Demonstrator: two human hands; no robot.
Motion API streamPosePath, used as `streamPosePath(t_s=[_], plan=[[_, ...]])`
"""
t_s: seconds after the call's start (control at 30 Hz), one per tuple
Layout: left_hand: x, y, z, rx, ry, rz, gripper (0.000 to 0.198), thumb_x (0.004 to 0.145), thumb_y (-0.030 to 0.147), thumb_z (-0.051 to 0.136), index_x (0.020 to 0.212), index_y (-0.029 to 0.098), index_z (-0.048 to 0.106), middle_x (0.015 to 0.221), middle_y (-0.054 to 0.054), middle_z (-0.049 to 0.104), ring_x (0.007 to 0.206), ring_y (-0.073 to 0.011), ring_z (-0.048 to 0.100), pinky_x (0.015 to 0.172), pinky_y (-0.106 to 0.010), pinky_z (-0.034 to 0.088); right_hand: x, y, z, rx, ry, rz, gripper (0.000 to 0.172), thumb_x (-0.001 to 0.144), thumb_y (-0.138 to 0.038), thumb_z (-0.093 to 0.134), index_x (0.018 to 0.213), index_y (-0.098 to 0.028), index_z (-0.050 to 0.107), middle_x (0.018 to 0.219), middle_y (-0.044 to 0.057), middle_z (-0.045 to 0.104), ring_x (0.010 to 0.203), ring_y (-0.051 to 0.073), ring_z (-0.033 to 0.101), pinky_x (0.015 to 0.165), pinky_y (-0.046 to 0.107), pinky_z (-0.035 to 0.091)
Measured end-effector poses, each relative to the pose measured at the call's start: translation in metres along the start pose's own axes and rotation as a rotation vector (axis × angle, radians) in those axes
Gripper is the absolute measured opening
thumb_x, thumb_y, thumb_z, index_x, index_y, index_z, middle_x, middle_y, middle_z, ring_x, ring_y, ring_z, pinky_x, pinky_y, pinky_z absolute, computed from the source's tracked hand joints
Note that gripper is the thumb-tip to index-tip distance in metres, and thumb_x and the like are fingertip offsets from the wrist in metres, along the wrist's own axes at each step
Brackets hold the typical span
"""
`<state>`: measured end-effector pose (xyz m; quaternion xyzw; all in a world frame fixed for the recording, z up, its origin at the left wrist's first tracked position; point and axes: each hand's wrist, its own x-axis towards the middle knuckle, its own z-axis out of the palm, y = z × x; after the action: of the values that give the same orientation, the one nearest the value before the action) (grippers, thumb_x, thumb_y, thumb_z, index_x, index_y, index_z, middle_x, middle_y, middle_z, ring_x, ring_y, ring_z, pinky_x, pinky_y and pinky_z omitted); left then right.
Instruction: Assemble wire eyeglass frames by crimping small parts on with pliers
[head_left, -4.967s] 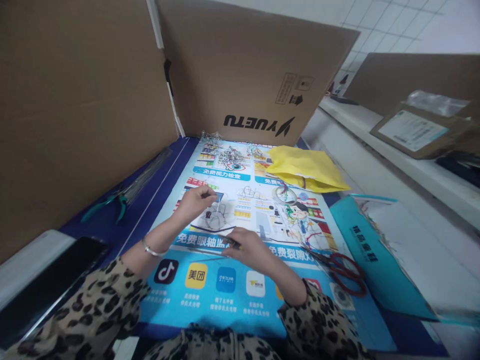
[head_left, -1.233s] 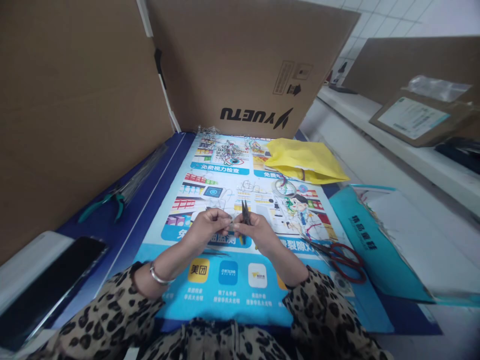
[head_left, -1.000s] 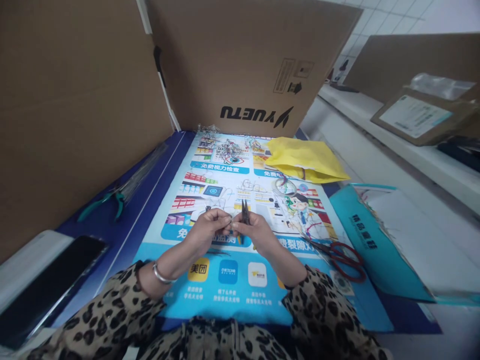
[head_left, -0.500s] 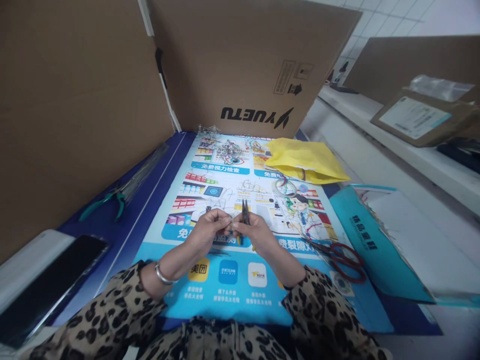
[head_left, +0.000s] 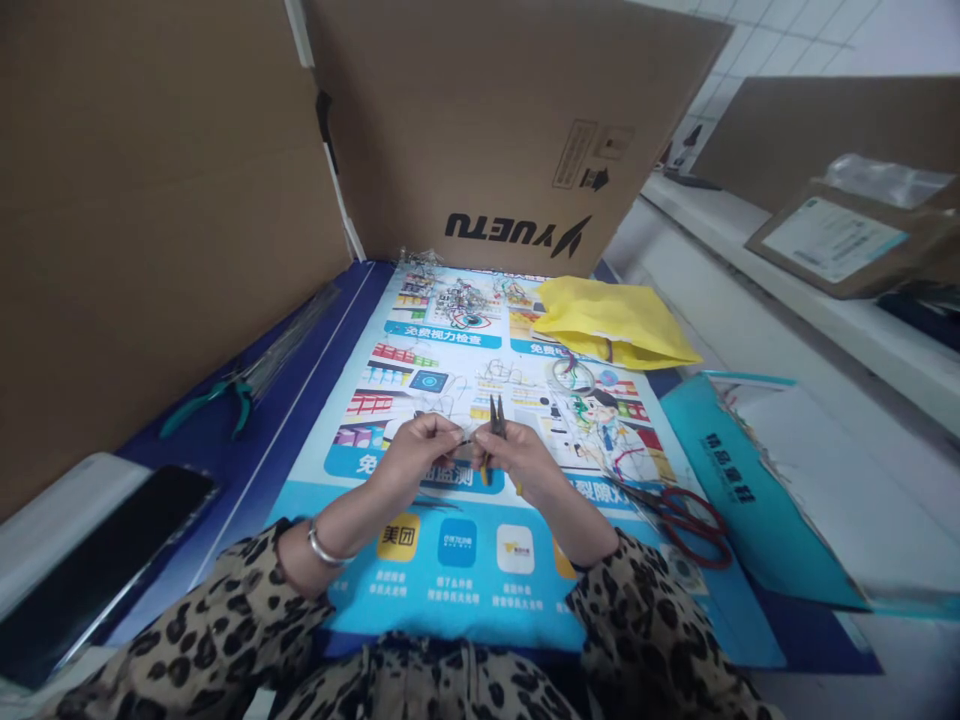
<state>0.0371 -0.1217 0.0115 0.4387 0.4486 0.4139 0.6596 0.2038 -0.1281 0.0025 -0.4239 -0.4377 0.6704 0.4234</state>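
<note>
My right hand [head_left: 517,460] is closed around small yellow-handled pliers [head_left: 496,415], whose dark jaws point away from me and look slightly parted. Its thumb and finger also pinch towards a short thin dark strand [head_left: 466,442] that spans the gap to my left hand. My left hand [head_left: 420,450] pinches the other end of this strand, which is too small to identify. Below both hands, thin tweezers-like metal tools [head_left: 439,503] lie on the printed sheet [head_left: 480,610].
Red-handled scissors [head_left: 694,525] and a teal box lid [head_left: 739,480] lie at right. Behind are a yellow pouch [head_left: 611,320], a tape roll [head_left: 571,376] and tangled small wire pieces [head_left: 461,298]. Teal-handled pliers [head_left: 210,405] and a phone [head_left: 112,570] lie left. Cardboard walls [head_left: 480,130] stand behind.
My right hand, with the pliers, has shifted slightly right, away from my left hand. The gap between the fingertips is wider and the thin strand shows in it.
</note>
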Motion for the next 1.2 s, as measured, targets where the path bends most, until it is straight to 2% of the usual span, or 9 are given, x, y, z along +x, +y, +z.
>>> streamPosePath(t_s=[0.2,0.57,0.63,0.73,0.83,0.93,1.07,1.2], plan=[[-0.003,-0.002,0.004,0.132,0.016,0.063,0.020,0.070,0.030,0.065,0.068,0.014,0.053,0.057,0.003,0.053,0.051,-0.0072,0.045,0.049,-0.019,0.037,-0.002,0.000,0.004,-0.121,0.019,-0.034,0.028,0.068,-0.043,0.066,0.073,-0.017,0.056,0.057,-0.001,0.056,0.054,0.012,0.051,0.047,0.023,0.041],[-0.002,-0.013,0.006,0.126,0.023,0.104,0.019,0.072,0.028,0.060,0.066,0.015,0.049,0.051,0.005,0.049,0.048,-0.0074,0.042,0.048,-0.019,0.035,-0.003,0.004,0.010,-0.189,0.026,-0.093,0.021,0.071,-0.037,0.063,0.071,-0.017,0.055,0.058,-0.002,0.056,0.056,0.011,0.050,0.054,0.023,0.040],[-0.001,-0.013,0.006,0.106,0.006,0.099,0.019,0.073,0.029,0.059,0.067,0.015,0.048,0.052,0.004,0.050,0.048,-0.0077,0.043,0.048,-0.020,0.036,-0.003,0.006,0.011,-0.195,0.023,-0.094,0.021,0.071,-0.037,0.062,0.070,-0.017,0.055,0.057,-0.002,0.056,0.056,0.011,0.050,0.054,0.023,0.040],[0.000,-0.007,0.004,0.131,-0.080,0.086,0.019,0.076,0.031,0.057,0.069,0.015,0.047,0.057,0.003,0.052,0.051,-0.0087,0.046,0.051,-0.021,0.039,-0.004,0.001,0.009,-0.207,0.032,-0.082,0.021,0.070,-0.037,0.061,0.068,-0.018,0.054,0.056,-0.002,0.055,0.053,0.011,0.049,0.051,0.023,0.039],[0.001,0.004,-0.001,0.323,-0.129,0.153,0.017,0.079,0.033,0.053,0.079,0.016,0.052,0.072,0.000,0.058,0.065,-0.0122,0.053,0.058,-0.023,0.042,0.000,-0.012,-0.002,-0.243,0.125,-0.113,0.018,0.069,-0.035,0.060,0.069,-0.018,0.054,0.057,-0.002,0.055,0.055,0.011,0.051,0.055,0.024,0.042],[-0.003,0.016,-0.011,0.592,-0.063,0.319,0.015,0.080,0.030,0.054,0.088,0.018,0.055,0.085,-0.001,0.060,0.080,-0.0149,0.055,0.067,-0.025,0.043,0.012,-0.027,-0.019,-0.436,0.285,-0.095,0.019,0.069,-0.036,0.056,0.067,-0.018,0.053,0.054,-0.002,0.055,0.053,0.010,0.050,0.055,0.024,0.042],[-0.022,0.020,-0.025,0.988,-0.141,0.383,0.010,0.083,0.027,0.050,0.085,0.020,0.057,0.087,-0.001,0.060,0.082,-0.0165,0.055,0.069,-0.026,0.042,0.042,-0.035,-0.036,-0.574,0.275,-0.032,0.014,0.065,-0.029,0.058,0.059,-0.017,0.054,0.048,-0.002,0.053,0.046,0.009,0.047,0.046,0.022,0.037],[-0.045,0.008,-0.037,1.330,-0.213,0.384,0.012,0.084,0.023,0.049,0.090,0.020,0.058,0.095,-0.004,0.059,0.094,-0.0216,0.054,0.075,-0.031,0.042,0.073,-0.034,-0.041,-0.731,0.285,0.032,0.016,0.063,-0.026,0.058,0.052,-0.016,0.053,0.041,-0.002,0.049,0.040,0.009,0.044,0.043,0.021,0.033]])
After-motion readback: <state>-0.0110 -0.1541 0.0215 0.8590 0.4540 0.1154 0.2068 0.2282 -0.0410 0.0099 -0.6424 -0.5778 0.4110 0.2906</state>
